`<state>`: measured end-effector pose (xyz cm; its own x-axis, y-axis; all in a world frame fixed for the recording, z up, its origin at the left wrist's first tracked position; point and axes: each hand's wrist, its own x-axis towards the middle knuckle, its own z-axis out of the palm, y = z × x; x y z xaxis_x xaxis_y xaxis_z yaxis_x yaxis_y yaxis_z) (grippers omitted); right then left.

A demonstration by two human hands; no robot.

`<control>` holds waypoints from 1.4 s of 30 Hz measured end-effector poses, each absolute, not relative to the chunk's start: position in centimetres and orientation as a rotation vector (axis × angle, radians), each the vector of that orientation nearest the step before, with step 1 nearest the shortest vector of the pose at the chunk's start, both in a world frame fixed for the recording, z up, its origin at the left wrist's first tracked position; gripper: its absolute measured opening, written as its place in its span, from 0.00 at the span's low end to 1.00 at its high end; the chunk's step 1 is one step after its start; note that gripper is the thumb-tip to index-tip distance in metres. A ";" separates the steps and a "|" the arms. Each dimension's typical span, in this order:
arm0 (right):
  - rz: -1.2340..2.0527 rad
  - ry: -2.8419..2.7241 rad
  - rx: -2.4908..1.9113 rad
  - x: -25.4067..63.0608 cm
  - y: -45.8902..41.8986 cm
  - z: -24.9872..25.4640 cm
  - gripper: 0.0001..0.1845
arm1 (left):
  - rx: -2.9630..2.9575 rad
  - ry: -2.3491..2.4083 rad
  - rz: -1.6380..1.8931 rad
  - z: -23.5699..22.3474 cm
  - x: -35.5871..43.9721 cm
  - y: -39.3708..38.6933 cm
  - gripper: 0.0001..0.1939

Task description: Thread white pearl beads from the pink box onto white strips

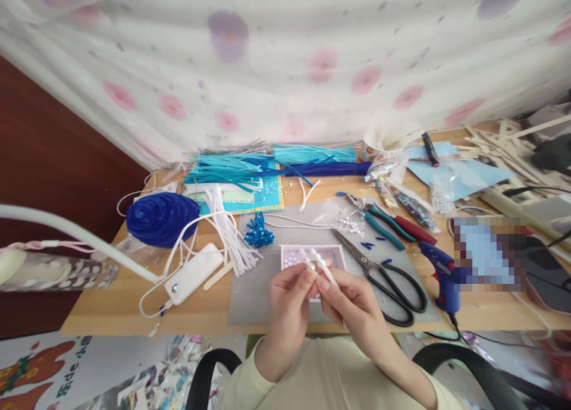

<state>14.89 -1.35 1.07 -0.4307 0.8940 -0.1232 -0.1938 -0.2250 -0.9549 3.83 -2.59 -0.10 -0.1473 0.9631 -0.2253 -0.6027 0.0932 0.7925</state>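
Close together above a shallow box of white pearl beads (292,258), my two hands meet at the fingertips. My left hand (291,294) is closed in a pinch on one side of a white pipe cleaner piece with pearl beads (329,274). From the other side, my right hand (354,300) pinches the same piece between thumb and fingers. Fingers partly cover the join, so its exact shape cannot be made out. A white Y-shaped pipe cleaner piece (307,194) lies beyond the box, and a blue looped pipe cleaner cluster (259,231) is to its left.
Black-handled scissors (370,267), pliers (379,222) and a blue glue gun (444,276) lie to the right. White pipe cleaners (227,237), a blue coiled piece (163,218) and a white power bank (194,273) are left. Turquoise pipe cleaners (225,169) lie at the back.
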 end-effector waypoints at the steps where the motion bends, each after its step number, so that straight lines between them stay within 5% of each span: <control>1: 1.758 -1.229 -0.908 14.9 -1.3 1.1 0.28 | 0.492 0.945 1.476 0.0 3.9 -2.6 0.24; 13: 1.825 -1.208 -0.849 15.0 -1.6 0.4 0.25 | 0.510 0.904 1.521 1.2 2.4 -1.9 0.16; 29: 1.784 -1.212 -0.866 15.0 -1.8 0.4 0.24 | 0.550 0.923 1.414 0.6 2.1 -2.3 0.23; 42: 1.752 -1.317 -0.834 14.9 -2.0 0.8 0.23 | 0.504 0.922 1.509 0.7 2.5 -2.2 0.18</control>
